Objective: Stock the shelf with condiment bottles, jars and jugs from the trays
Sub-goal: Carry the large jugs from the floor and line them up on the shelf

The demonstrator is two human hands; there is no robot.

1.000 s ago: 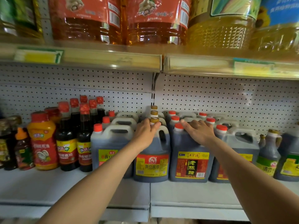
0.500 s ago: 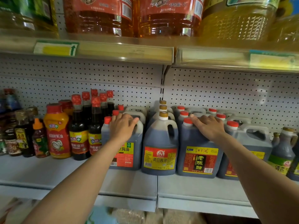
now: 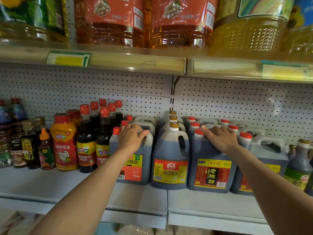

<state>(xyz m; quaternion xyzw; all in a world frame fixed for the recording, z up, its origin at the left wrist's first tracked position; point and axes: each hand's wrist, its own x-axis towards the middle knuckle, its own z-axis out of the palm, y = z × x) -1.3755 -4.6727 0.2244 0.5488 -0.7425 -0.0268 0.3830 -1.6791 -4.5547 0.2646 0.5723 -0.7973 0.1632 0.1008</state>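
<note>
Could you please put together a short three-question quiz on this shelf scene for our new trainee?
1. True or false: the left hand rests on the gold-capped jug.
2. The right hand lies on top of which jug? A) the black-labelled vinegar jug B) the gold-capped jug C) a peanut oil jug
3. Fill in: the squat orange oyster sauce bottle has a ____ cap.

Key: 1 false, it is on the red-capped soy sauce jug; 2 A; 3 red.

A white pegboard wall backs the grey shelf. Above runs an upper shelf with yellow price strips, joined at a slotted upright. Lighting is warm.
</note>
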